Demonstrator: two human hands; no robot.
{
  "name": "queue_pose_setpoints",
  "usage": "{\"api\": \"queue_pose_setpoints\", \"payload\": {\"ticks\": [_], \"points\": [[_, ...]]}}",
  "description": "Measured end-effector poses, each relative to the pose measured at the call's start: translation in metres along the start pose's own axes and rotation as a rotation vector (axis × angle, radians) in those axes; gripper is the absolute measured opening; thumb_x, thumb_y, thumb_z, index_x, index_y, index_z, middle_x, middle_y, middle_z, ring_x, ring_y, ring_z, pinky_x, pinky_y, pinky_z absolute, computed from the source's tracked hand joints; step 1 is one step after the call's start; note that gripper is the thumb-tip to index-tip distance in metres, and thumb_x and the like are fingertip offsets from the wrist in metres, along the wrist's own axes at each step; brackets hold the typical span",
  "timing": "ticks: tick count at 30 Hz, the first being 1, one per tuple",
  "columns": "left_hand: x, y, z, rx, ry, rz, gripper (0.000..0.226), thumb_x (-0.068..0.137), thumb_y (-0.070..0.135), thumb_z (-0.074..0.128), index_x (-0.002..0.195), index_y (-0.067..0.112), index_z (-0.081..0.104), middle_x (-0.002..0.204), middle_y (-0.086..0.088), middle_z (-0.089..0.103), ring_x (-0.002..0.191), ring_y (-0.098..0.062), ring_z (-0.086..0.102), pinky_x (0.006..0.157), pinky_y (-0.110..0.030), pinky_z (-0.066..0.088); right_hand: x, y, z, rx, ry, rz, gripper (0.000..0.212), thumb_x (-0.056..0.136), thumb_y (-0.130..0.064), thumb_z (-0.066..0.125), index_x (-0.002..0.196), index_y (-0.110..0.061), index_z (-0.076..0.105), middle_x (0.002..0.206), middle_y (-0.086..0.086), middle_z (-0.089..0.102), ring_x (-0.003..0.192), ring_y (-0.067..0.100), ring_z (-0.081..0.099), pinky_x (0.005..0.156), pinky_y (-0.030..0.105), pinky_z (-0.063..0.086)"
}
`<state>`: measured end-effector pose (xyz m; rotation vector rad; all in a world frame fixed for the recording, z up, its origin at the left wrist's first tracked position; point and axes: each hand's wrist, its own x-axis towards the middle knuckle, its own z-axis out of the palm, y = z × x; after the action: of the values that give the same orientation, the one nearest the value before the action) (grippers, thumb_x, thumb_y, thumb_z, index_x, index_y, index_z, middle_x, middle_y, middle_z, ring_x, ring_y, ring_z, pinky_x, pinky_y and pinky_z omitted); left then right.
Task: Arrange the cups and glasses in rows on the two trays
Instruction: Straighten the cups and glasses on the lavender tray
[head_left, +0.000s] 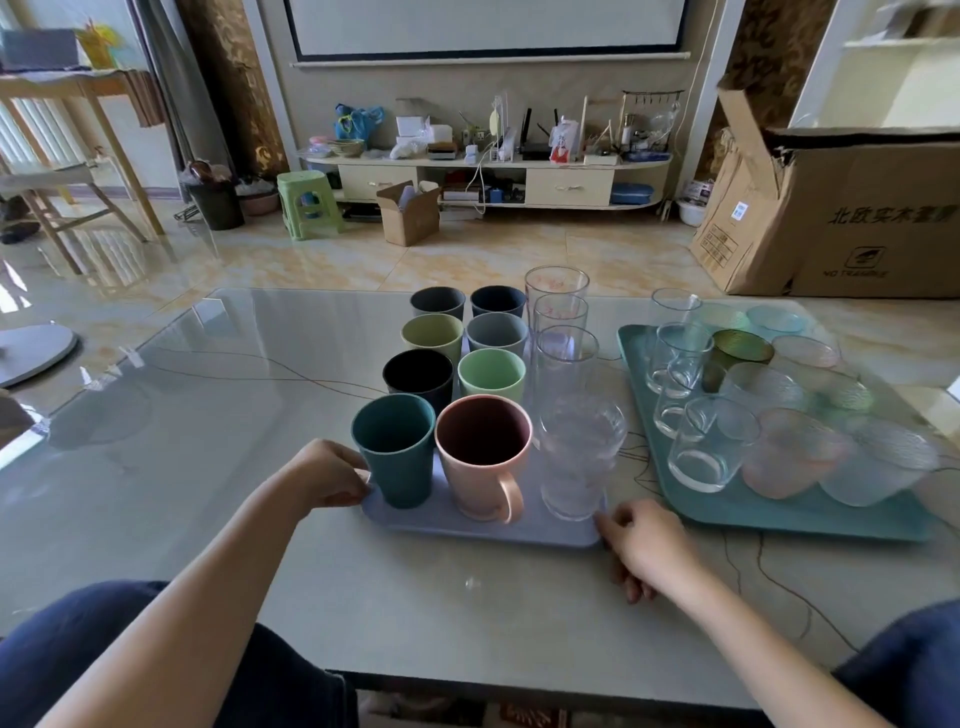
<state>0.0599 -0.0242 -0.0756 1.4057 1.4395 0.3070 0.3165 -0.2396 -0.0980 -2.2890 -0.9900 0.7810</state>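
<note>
A lavender tray (467, 527) in the middle of the table carries two rows of coloured cups, with a teal cup (397, 457) and a pink mug (480, 457) nearest me, and a third row of clear glasses (566, 358). My left hand (327, 475) grips the tray's near left corner beside the teal cup. My right hand (641, 545) pinches its near right corner below a ribbed glass (579, 462). To the right, a teal tray (779, 514) holds several clear, pink, frosted and green glasses in rows.
The trays sit on a glossy marble-patterned table (234, 415). A large cardboard box (831, 208) stands on the floor beyond the table's far right. A TV cabinet (493, 182), a green stool (309, 205) and a small open box (410, 213) are farther back.
</note>
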Motion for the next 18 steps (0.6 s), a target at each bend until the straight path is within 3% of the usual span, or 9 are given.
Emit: {"api": "queue_pose_setpoints", "payload": {"ticks": [2, 10, 12, 16, 18], "points": [[0.000, 0.003, 0.008, 0.013, 0.045, 0.016, 0.017, 0.075, -0.017, 0.062, 0.076, -0.001, 0.066, 0.069, -0.010, 0.062, 0.061, -0.023, 0.059, 0.047, -0.019, 0.055, 0.003, 0.002, 0.000, 0.029, 0.047, 0.022, 0.034, 0.095, -0.024, 0.046, 0.065, -0.009, 0.047, 0.042, 0.006, 0.058, 0.024, 0.015, 0.049, 0.027, 0.017, 0.032], [0.007, 0.022, 0.039, -0.064, -0.027, 0.044, 0.021, 0.077, -0.018, 0.060, 0.087, -0.001, 0.068, 0.076, -0.011, 0.065, 0.061, -0.019, 0.063, 0.049, -0.017, 0.055, 0.013, 0.015, -0.013, 0.067, 0.201, 0.084, 0.030, 0.098, -0.022, 0.040, 0.078, -0.004, 0.051, 0.050, 0.007, 0.059, 0.021, 0.009, 0.047, 0.032, 0.019, 0.037], [0.011, 0.024, 0.042, -0.064, -0.036, 0.041, 0.025, 0.076, -0.019, 0.060, 0.093, -0.003, 0.068, 0.083, -0.015, 0.067, 0.065, -0.021, 0.064, 0.051, -0.018, 0.057, 0.017, 0.018, -0.014, 0.030, 0.244, 0.082, 0.029, 0.098, -0.021, 0.037, 0.077, -0.004, 0.051, 0.059, 0.012, 0.063, 0.028, 0.016, 0.053, 0.036, 0.022, 0.042], [0.015, 0.025, 0.045, -0.086, -0.049, 0.022, 0.029, 0.076, -0.019, 0.060, 0.099, -0.004, 0.067, 0.094, -0.019, 0.067, 0.068, -0.022, 0.064, 0.054, -0.020, 0.057, 0.019, 0.021, -0.007, -0.092, 0.313, 0.075, 0.026, 0.095, -0.016, 0.036, 0.073, -0.007, 0.045, 0.076, 0.021, 0.065, 0.063, 0.037, 0.066, 0.057, 0.032, 0.051], [0.016, 0.025, 0.045, -0.104, -0.054, 0.013, 0.028, 0.076, -0.020, 0.060, 0.097, -0.003, 0.067, 0.095, -0.019, 0.067, 0.069, -0.023, 0.065, 0.053, -0.021, 0.057, 0.018, 0.022, -0.006, -0.110, 0.333, 0.079, 0.026, 0.095, -0.017, 0.038, 0.072, -0.007, 0.044, 0.077, 0.024, 0.066, 0.068, 0.040, 0.066, 0.062, 0.035, 0.054]]}}
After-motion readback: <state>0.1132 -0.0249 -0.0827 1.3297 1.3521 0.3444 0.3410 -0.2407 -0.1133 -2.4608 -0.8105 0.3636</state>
